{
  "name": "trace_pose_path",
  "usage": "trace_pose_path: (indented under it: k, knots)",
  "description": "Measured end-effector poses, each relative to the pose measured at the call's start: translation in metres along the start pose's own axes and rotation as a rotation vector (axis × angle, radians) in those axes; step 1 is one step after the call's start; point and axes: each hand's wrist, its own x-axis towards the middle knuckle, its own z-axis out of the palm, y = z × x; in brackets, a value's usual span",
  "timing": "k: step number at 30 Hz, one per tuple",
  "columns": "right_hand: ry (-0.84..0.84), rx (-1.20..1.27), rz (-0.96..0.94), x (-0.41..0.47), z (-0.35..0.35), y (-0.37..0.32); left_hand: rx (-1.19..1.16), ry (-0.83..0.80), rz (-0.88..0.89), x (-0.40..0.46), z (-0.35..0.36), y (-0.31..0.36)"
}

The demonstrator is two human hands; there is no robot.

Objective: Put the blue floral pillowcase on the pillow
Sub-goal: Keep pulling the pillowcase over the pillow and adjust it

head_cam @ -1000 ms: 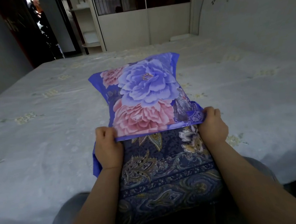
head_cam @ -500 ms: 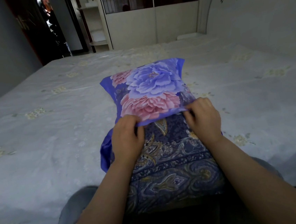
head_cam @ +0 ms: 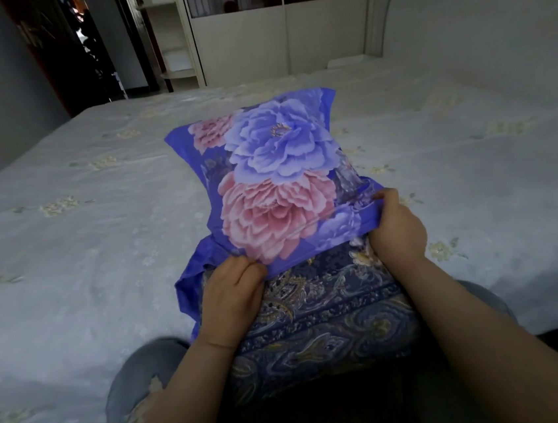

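My left hand and right hand each grasp the open hem of the blue floral pillowcase, which covers the far half of the pillow. The pillow lies at the near edge of the bed, its bare paisley end against my lap.

The room is dim and bluish, with soft, even light on the bed and deep shadow along the near edge under the forearms. The doorway at the far left is nearly black. Wide-angle distortion bends the walls and bed edges outward; detail is slightly soft throughout.
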Motion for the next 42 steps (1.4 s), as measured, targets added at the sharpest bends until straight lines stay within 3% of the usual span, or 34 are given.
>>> trace_pose_path:
  k: [6, 10, 15, 18, 21, 23, 25, 27, 30, 32, 34, 37, 40, 42]
  knots:
    - [-0.266, -0.014, 0.291, -0.007, 0.006, 0.011, -0.156, -0.251, -0.428, 0.011, -0.004, 0.008]
    - [-0.362, 0.083, 0.395, -0.008, 0.005, 0.018, -0.16, -0.269, -0.529, 0.018, -0.007, 0.007]
    - [-0.29, 0.406, 0.475, 0.0, -0.004, 0.004, -0.439, -0.551, -0.678, 0.01, -0.016, 0.001]
    - [-0.148, 0.639, 0.524, 0.003, -0.003, -0.02, -0.496, -0.45, -0.708, 0.014, -0.017, 0.002]
    - [0.067, 0.77, 0.435, 0.015, -0.012, -0.061, -0.515, -0.179, -0.741, 0.021, -0.009, 0.007]
    - [0.174, 0.804, 0.311, 0.033, -0.033, -0.093, -0.523, -0.098, -0.747, 0.026, 0.001, 0.008]
    - [0.179, 0.645, 0.18, 0.055, -0.058, -0.123, -0.628, -0.157, -0.718, 0.037, 0.013, 0.01]
    - [0.17, 0.325, 0.051, 0.077, -0.081, -0.156, -0.792, -0.27, -0.639, 0.063, 0.02, 0.011]
    - [0.178, -0.001, -0.183, 0.098, -0.09, -0.201, -1.155, -0.379, -0.857, 0.11, 0.017, 0.006]
    - [0.074, -0.137, -0.312, 0.099, -0.077, -0.221, -1.414, -0.254, -1.11, 0.125, 0.012, -0.003]
    - [-0.147, -0.248, -0.436, 0.083, -0.056, -0.234, -1.561, -0.063, -1.294, 0.126, 0.006, -0.016]
    - [-0.59, -0.169, -0.501, 0.055, -0.032, -0.251, -1.427, 0.094, -1.467, 0.109, -0.001, -0.045]
    - [-0.803, 0.213, -0.404, 0.047, -0.034, -0.271, -1.202, 0.125, -1.372, 0.096, -0.025, -0.076]
    - [-1.01, 0.611, -0.14, 0.046, -0.051, -0.282, -1.077, 0.082, -1.177, 0.101, -0.045, -0.089]
